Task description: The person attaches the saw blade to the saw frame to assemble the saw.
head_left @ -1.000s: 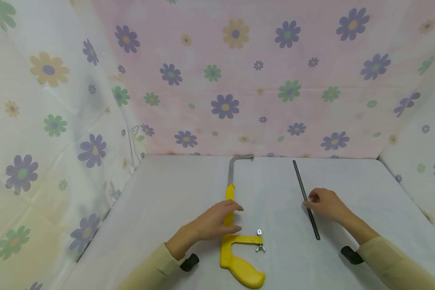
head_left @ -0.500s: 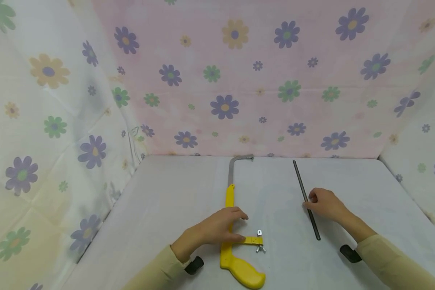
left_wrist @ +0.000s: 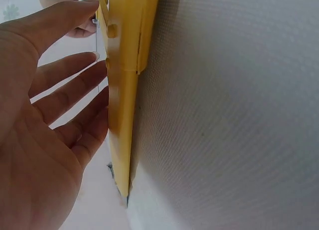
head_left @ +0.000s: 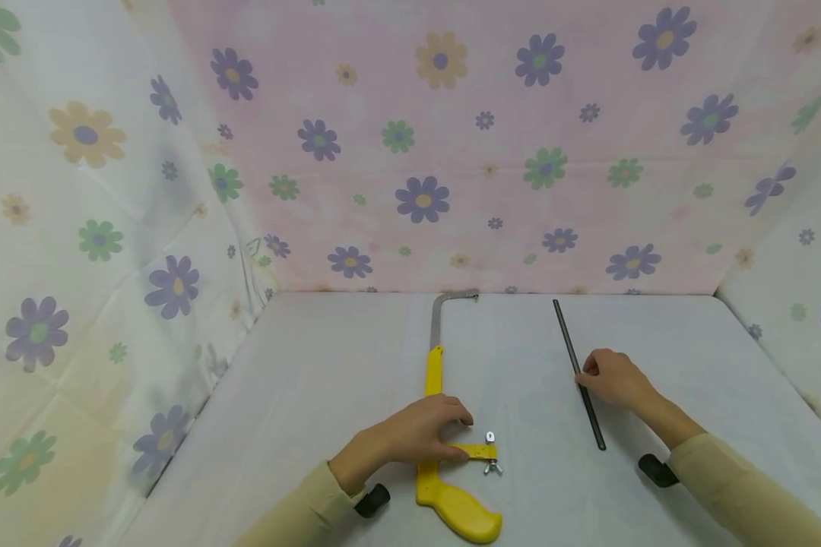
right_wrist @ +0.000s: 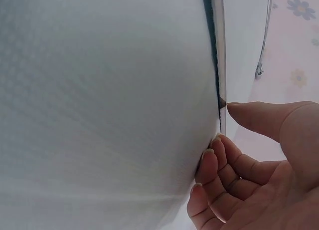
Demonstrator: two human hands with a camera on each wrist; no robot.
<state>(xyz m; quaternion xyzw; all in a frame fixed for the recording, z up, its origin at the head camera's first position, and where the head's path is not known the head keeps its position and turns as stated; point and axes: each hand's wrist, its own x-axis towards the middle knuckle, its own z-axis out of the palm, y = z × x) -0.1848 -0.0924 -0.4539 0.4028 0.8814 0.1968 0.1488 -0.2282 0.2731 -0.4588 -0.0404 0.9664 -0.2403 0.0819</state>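
Yellow hacksaw [head_left: 434,372]: head view shows handle [head_left: 467,515]; left wrist view, palm [left_wrist: 40,180].

The yellow saw frame [head_left: 434,372] lies lengthwise on the white bench [head_left: 328,365], its rounded handle [head_left: 467,516] at the near end. A silver-grey arm [head_left: 435,323] extends it and bends rightward near the bench's far edge; a yellow crosspiece [head_left: 481,452] near the handle points the same way, carrying a wing nut [head_left: 493,468]. Well apart, to its right, a dark, narrow, straight strip [head_left: 565,331] lies aslant, far end leftward.
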